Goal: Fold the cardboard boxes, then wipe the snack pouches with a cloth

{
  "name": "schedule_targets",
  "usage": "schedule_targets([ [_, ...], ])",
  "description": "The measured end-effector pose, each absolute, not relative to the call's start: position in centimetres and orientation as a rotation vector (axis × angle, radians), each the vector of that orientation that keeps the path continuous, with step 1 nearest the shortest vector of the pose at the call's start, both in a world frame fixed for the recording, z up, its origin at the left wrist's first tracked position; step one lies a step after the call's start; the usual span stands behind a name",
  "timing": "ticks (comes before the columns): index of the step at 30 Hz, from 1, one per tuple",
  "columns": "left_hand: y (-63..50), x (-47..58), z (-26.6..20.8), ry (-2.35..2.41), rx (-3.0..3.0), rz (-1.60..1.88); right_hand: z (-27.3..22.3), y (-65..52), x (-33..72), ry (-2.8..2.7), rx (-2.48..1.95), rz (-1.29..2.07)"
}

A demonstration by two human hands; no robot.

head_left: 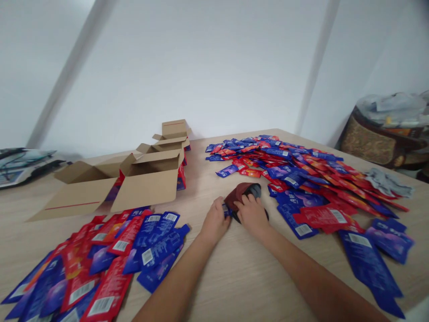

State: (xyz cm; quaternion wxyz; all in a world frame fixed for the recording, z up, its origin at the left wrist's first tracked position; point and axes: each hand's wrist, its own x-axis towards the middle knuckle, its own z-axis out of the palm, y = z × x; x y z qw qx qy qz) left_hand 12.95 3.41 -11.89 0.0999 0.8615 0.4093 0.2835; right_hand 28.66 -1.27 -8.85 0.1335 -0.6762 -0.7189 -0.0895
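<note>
My left hand (215, 222) is closed at the left side of a brown-and-black folded piece (237, 193). Between its fingers shows a small part of a blue packet (225, 209), mostly hidden. My right hand (251, 213) grips the brown-and-black piece from above, fingers curled over its edge. The piece is curved and looks soft, with a grey inner side showing; its exact kind is unclear. Red and blue flat packets with barcodes lie on both sides: a loose group (110, 250) at the left front and a large heap (288, 167) to the right.
Open cardboard boxes (147, 190) stand in a row on the left of the wooden table (214, 277). A grey cloth (389, 181) lies at the heap's right edge. Beyond the table stands a patterned chair (365, 138) with plastic bags on it. Plastic-wrapped items (25, 163) rest at far left.
</note>
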Motion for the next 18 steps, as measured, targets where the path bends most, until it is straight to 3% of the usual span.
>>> schedule_targets([
  [6,3.9,12.1,-12.0,1.181,2.489,0.788,-8.1,-1.4,27.3,-2.182,-1.663,0.049],
  [13,3.6,12.1,-10.9,1.094,2.517,0.764,-9.4,-0.7,31.2,-1.782,-1.311,0.811],
  [15,3.5,12.3,-10.4,1.156,2.458,0.814,-9.3,-0.8,32.2,-1.512,-1.251,0.813],
  [18,3.6,12.8,-10.3,1.248,2.165,0.885,-8.5,-1.3,32.6,-1.256,-1.245,0.493],
])
